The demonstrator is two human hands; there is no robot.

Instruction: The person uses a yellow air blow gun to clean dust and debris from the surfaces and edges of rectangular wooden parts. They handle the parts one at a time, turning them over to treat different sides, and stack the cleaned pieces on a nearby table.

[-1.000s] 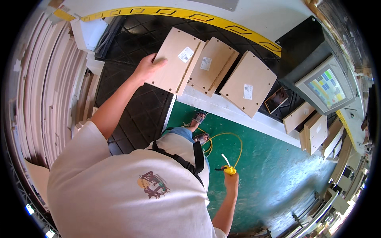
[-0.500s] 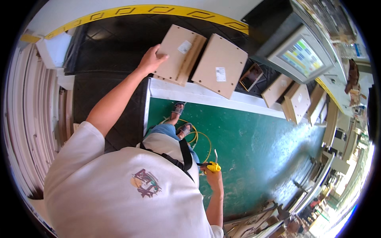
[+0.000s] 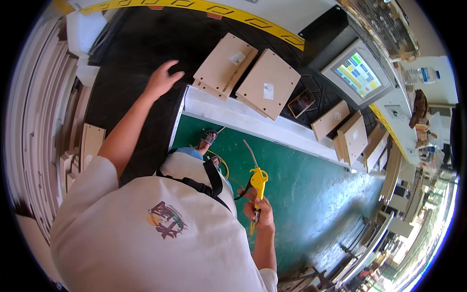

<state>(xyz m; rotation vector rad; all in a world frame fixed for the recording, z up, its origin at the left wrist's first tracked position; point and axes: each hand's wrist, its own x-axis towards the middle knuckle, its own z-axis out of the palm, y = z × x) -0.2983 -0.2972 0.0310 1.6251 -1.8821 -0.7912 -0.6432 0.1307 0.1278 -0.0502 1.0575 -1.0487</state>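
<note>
My right hand is wrapped round a yellow air blow gun, whose thin metal nozzle points up and away. My left hand hovers over the black table surface, thumb apart from the fingers, holding nothing. Just right of it lies a stack of wooden panels with corner holes and a white label. A second stack of wooden panels, also labelled, sits beside the first, partly over the table's pale edge.
Farther right are a small dark frame, more panel stacks and a tilted touchscreen. Long boards are piled at far left. A yellow hose lies on the green floor near my feet.
My left hand has let go of the first panel stack and moved left. My right hand has raised the blow gun, which now stands more upright. The view has shifted slightly.
</note>
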